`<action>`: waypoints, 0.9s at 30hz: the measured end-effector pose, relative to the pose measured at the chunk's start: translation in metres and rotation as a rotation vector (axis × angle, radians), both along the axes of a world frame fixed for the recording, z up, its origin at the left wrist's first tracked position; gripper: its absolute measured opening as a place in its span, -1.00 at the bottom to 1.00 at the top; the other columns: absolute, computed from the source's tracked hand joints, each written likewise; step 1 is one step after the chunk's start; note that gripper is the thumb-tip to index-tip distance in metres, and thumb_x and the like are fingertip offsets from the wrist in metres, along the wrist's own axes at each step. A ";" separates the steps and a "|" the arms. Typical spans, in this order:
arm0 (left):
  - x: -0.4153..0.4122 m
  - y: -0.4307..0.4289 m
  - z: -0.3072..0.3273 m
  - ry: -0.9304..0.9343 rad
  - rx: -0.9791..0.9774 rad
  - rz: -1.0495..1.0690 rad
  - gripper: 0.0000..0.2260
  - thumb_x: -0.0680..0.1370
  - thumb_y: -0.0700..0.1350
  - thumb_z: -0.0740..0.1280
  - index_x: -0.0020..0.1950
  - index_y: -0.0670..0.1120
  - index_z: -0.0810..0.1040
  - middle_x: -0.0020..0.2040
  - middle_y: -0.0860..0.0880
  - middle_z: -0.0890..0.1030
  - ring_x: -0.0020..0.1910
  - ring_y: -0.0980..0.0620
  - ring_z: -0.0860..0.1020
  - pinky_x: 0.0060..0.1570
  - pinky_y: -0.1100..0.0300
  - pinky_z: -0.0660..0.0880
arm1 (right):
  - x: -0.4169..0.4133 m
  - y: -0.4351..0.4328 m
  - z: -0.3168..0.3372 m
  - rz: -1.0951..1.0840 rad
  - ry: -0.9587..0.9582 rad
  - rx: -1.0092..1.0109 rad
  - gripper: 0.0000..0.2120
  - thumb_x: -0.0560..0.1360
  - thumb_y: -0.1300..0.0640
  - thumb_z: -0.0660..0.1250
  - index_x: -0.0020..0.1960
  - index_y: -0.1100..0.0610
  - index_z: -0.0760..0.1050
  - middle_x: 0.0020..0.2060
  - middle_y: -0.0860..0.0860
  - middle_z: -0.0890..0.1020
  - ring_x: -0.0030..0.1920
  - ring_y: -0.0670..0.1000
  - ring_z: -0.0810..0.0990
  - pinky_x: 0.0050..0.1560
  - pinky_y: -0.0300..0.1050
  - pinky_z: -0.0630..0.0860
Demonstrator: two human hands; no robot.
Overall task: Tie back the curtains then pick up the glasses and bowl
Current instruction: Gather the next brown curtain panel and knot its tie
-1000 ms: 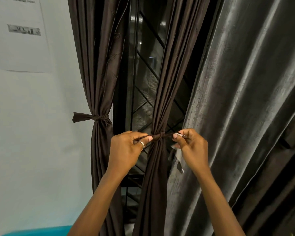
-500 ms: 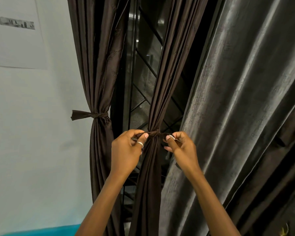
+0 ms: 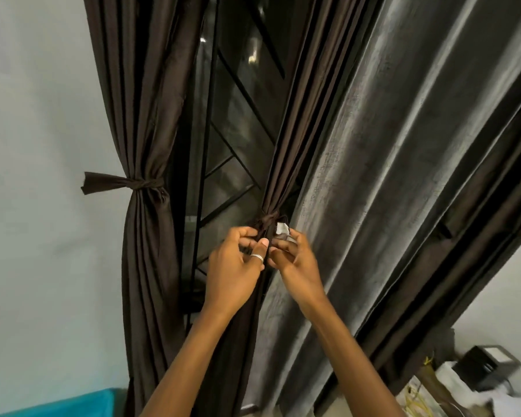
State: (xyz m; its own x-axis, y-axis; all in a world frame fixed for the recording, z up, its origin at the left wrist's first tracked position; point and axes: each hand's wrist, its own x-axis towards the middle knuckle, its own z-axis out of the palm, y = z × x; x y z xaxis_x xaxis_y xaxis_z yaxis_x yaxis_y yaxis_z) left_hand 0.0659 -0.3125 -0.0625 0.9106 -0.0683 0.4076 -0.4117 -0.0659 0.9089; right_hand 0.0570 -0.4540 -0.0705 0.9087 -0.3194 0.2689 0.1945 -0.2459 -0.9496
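- Head view: the brown middle curtain (image 3: 286, 145) is seen gathered into a narrow bundle, running from upper right down to lower left across the tilted picture, with its tie (image 3: 266, 219) knotted round it straight ahead of the hands.
- The knot lies just above both hands. The left hand (image 3: 232, 266) is placed on the window side of the bundle and the right hand (image 3: 298, 263) on the side of the grey curtain (image 3: 403, 176), so neither is clearly nearer.
- The hands are held close together, almost touching. The fingers of each are curled, and the dark ends of the tie appear to be pinched just below the knot (a white tag (image 3: 282, 228) shows above the right fingertips).
- The left curtain (image 3: 139, 115) is already bound by its own tie at the wall side. The grey curtain is left hanging loose.
- The glasses and the bowl are not to be seen. Only some blurred clutter (image 3: 478, 377) is shown at the lower right.
- Against the frame half a second earlier, the hands have been brought inward and downward: then they were spread to either side, level with the knot, with the ends drawn out sideways. The knot now looks tighter, the view has been tilted, and the paper on the wall has gone from sight.
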 end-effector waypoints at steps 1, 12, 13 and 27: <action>0.000 -0.003 -0.004 0.006 0.006 -0.015 -0.90 0.60 -0.02 0.38 0.11 0.06 0.58 -0.16 0.13 0.68 -0.29 0.20 0.67 -0.19 0.05 0.65 | -0.002 -0.001 -0.002 0.001 0.005 -0.030 -0.59 0.61 0.26 0.34 0.42 0.06 0.39 0.15 -0.03 0.67 0.18 -0.07 0.67 0.22 -0.02 0.63; 0.009 -0.039 -0.027 -0.007 0.270 -0.049 -0.69 0.61 0.07 0.33 0.36 0.21 0.51 0.08 0.17 0.68 -0.04 0.17 0.67 0.02 0.08 0.65 | 0.003 -0.025 -0.027 0.082 0.016 -0.198 -0.65 0.60 0.36 0.26 0.31 0.09 0.58 0.09 0.00 0.72 0.12 0.00 0.70 0.15 0.08 0.65; 0.011 -0.042 -0.025 -0.001 0.287 -0.049 -0.66 0.61 0.07 0.33 0.40 0.19 0.49 0.08 0.18 0.68 -0.03 0.16 0.67 0.04 0.08 0.65 | 0.007 -0.031 -0.027 0.091 0.018 -0.175 -0.64 0.60 0.35 0.27 0.32 0.10 0.57 0.09 0.00 0.72 0.11 0.01 0.71 0.14 0.08 0.66; 0.009 -0.111 -0.015 0.044 0.336 0.138 -0.67 0.61 0.08 0.33 0.37 0.08 0.50 0.02 0.27 0.65 -0.28 0.24 0.67 -0.01 0.05 0.62 | 0.085 -0.122 0.011 -0.181 -0.034 -0.426 -0.63 0.56 -0.11 0.40 0.25 0.08 0.48 0.13 0.00 0.63 0.12 0.02 0.60 0.12 0.06 0.59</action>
State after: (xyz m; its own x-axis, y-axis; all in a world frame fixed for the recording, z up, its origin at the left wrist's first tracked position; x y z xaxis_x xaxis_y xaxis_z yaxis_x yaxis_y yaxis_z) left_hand 0.0751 -0.4237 -0.0779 0.9366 -0.0668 0.3439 -0.3395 -0.4159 0.8437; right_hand 0.1420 -0.5761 -0.0599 0.8369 -0.3270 0.4389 0.1412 -0.6457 -0.7504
